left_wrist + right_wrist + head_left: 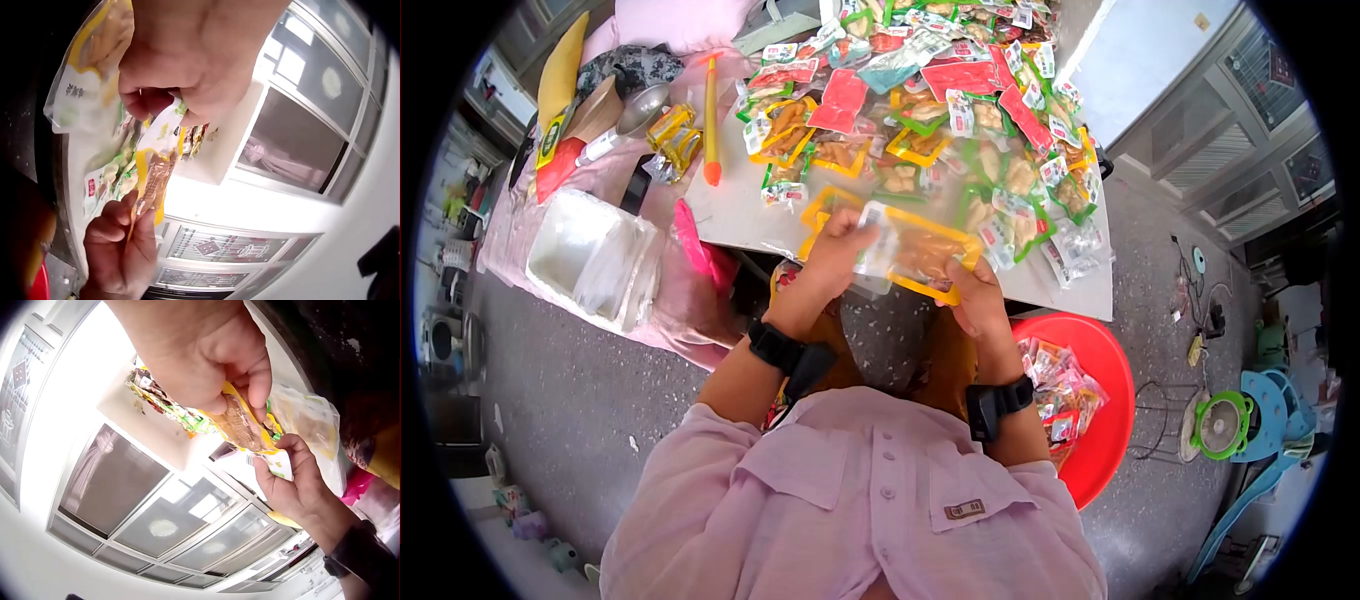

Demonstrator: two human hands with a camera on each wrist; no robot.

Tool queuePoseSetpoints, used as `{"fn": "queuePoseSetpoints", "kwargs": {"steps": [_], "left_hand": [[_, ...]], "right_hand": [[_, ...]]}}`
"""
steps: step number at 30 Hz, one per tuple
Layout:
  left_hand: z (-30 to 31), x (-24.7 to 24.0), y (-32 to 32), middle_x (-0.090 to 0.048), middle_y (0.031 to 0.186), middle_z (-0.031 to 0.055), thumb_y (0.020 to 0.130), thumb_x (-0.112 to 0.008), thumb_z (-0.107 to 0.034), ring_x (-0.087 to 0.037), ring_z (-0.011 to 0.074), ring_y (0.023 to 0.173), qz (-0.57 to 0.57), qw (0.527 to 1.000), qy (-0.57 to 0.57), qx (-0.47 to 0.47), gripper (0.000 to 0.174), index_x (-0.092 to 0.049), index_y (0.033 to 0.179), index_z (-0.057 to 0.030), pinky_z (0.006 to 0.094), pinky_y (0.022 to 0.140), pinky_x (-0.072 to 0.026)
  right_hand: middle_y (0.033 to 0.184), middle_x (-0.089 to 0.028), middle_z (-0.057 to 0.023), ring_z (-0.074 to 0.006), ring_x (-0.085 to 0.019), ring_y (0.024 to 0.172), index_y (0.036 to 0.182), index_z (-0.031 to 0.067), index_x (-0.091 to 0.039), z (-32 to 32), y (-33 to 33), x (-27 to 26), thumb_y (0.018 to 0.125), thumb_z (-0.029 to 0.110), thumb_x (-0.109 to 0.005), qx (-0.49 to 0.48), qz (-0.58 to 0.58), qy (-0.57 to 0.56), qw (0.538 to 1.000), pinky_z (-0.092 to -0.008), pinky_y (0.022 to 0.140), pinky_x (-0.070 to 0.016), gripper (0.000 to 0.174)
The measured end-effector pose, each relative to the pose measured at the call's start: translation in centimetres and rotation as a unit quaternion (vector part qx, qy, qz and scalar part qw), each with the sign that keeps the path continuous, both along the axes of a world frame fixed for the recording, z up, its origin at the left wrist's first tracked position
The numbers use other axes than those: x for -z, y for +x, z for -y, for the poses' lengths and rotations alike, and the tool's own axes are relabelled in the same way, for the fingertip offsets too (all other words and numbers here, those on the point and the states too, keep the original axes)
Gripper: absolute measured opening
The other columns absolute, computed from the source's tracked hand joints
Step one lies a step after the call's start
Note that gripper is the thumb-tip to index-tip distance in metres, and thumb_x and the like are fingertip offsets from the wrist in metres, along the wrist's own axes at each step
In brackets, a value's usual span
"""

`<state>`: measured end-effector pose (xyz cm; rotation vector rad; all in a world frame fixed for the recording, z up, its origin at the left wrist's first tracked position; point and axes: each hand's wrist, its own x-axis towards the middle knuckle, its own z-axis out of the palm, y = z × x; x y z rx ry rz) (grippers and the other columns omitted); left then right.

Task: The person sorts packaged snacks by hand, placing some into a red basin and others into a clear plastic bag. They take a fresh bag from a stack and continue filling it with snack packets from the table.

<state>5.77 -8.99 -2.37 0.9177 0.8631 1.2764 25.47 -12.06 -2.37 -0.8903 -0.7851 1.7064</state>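
Between my hands, above the table's front edge, is a yellow-edged snack packet (930, 252) with brown food behind its clear window. My left hand (840, 250) pinches its white end, thumb on top. At the opposite end the fingers and thumb of my right hand (977, 297) grip the yellow edge. The left wrist view shows the packet (154, 178) edge-on, slightly bent, between the left hand (187, 69) and the right hand (119, 247). A second yellow-edged packet (103, 44) hangs beside the left hand, its upper part hidden there.
Many green-, red- and yellow-edged packets (920, 105) are heaped on the table (740, 215). A red tub (1105, 440) with more packets stands at lower right. At left are a white foam box (585, 255), an orange-tipped yellow stick (712, 130) and a metal bowl (643, 108).
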Motion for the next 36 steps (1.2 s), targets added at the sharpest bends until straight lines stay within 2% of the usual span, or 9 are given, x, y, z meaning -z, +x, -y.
{"fn": "queuePoseSetpoints", "kwargs": {"steps": [7, 10, 14, 18, 21, 22, 25, 33, 36], "left_hand": [[1.6, 0.7, 0.0, -0.052, 0.071, 0.0007, 0.073, -0.059, -0.011, -0.044, 0.0036, 0.063, -0.232, 0.966, 0.069, -0.092, 0.013, -0.050, 0.081, -0.0041, 0.0192, 0.052, -0.0388], [2.4, 0.7, 0.1, -0.054, 0.082, 0.0036, 0.082, -0.049, -0.021, -0.051, 0.0095, 0.071, -0.183, 0.981, 0.013, -0.061, 0.021, -0.045, 0.096, -0.0064, 0.0232, 0.063, -0.0417], [4.3, -0.6, 0.6, -0.053, 0.100, 0.0077, 0.082, -0.045, -0.031, -0.053, 0.0179, 0.085, 0.265, 0.920, -0.225, 0.181, 0.036, -0.038, 0.112, -0.0120, 0.0316, 0.071, -0.0434], [4.2, -1.8, 1.8, -0.052, 0.100, 0.0073, 0.082, -0.046, -0.021, -0.054, 0.0179, 0.082, 0.184, 0.955, -0.212, 0.099, 0.032, -0.038, 0.111, -0.0117, 0.0327, 0.070, -0.0439], [4.0, -0.4, 2.4, -0.051, 0.099, 0.0073, 0.081, -0.046, -0.014, -0.054, 0.0182, 0.082, 0.124, 0.970, -0.193, 0.087, 0.031, -0.038, 0.111, -0.0107, 0.0341, 0.070, -0.0445], [4.0, -0.4, 2.8, -0.051, 0.099, 0.0075, 0.080, -0.046, -0.012, -0.054, 0.0182, 0.082, 0.130, 0.970, -0.194, 0.073, 0.031, -0.038, 0.110, -0.0099, 0.0342, 0.070, -0.0447], [3.9, -0.2, 4.0, -0.051, 0.097, 0.0084, 0.080, -0.044, -0.009, -0.054, 0.0180, 0.081, 0.103, 0.976, -0.189, 0.024, 0.030, -0.038, 0.109, -0.0079, 0.0334, 0.069, -0.0453], [4.1, 0.9, 4.7, -0.050, 0.089, 0.0083, 0.078, -0.050, -0.015, -0.052, 0.0162, 0.075, -0.178, 0.984, -0.027, 0.001, 0.027, -0.043, 0.101, -0.0029, 0.0283, 0.062, -0.0454], [3.8, 0.4, 3.1, -0.050, 0.083, 0.0106, 0.071, -0.057, -0.016, -0.052, 0.0213, 0.071, -0.475, 0.848, 0.214, -0.098, 0.029, -0.047, 0.094, -0.0012, 0.0308, 0.059, -0.0443]], "right_hand": [[0.088, -0.055, -0.0039, -0.0123, -0.053, 0.076, 0.101, 0.0044, -0.049, 0.7, 0.3, -0.1, 0.082, 0.006, -0.044, 0.016, 0.063, 0.070, 0.995, -0.0243, 0.063, -0.0437, 0.020], [0.090, -0.054, -0.0060, -0.0157, -0.052, 0.084, 0.096, 0.0036, -0.050, 1.2, 0.8, -0.3, 0.078, -0.001, -0.043, 0.057, 0.230, 0.185, 0.954, -0.0263, 0.073, -0.0410, 0.020], [0.101, -0.048, -0.0117, -0.0225, -0.047, 0.097, 0.087, 0.0025, -0.051, 2.0, 1.5, -0.6, 0.066, -0.014, -0.043, 0.047, 0.301, 0.402, 0.863, -0.0284, 0.083, -0.0359, 0.028], [0.113, -0.038, -0.0151, -0.0266, -0.043, 0.104, 0.091, 0.0031, -0.049, 2.8, 2.3, -0.9, 0.063, -0.016, -0.042, 0.044, 0.414, 0.470, 0.779, -0.0303, 0.084, -0.0357, 0.035], [0.115, -0.038, -0.0153, -0.0281, -0.042, 0.105, 0.101, 0.0035, -0.043, 2.8, 2.4, 1.9, 0.069, -0.013, -0.044, 0.139, 0.238, 0.290, 0.916, -0.0330, 0.085, -0.0367, 0.036], [0.115, -0.039, -0.0143, -0.0285, -0.044, 0.102, 0.107, 0.0041, -0.037, 3.0, 2.6, 1.6, 0.075, -0.003, -0.047, 0.124, 0.024, 0.101, 0.987, -0.0365, 0.084, -0.0391, 0.034], [0.111, -0.042, -0.0131, -0.0260, -0.046, 0.099, 0.108, 0.0051, -0.036, 3.0, 3.2, 0.0, 0.078, 0.005, -0.047, 0.065, -0.177, -0.008, 0.982, -0.0380, 0.081, -0.0415, 0.032], [0.096, -0.054, -0.0072, -0.0166, -0.056, 0.075, 0.103, 0.0063, -0.046, 3.5, 3.3, 0.7, 0.081, 0.010, -0.044, 0.051, -0.100, -0.058, 0.992, -0.0258, 0.051, -0.0494, 0.022], [0.093, -0.055, -0.0066, -0.0156, -0.056, 0.072, 0.103, 0.0068, -0.046, 3.3, 3.1, -0.1, 0.081, 0.009, -0.044, 0.114, -0.051, -0.050, 0.991, -0.0252, 0.049, -0.0491, 0.022]]}}
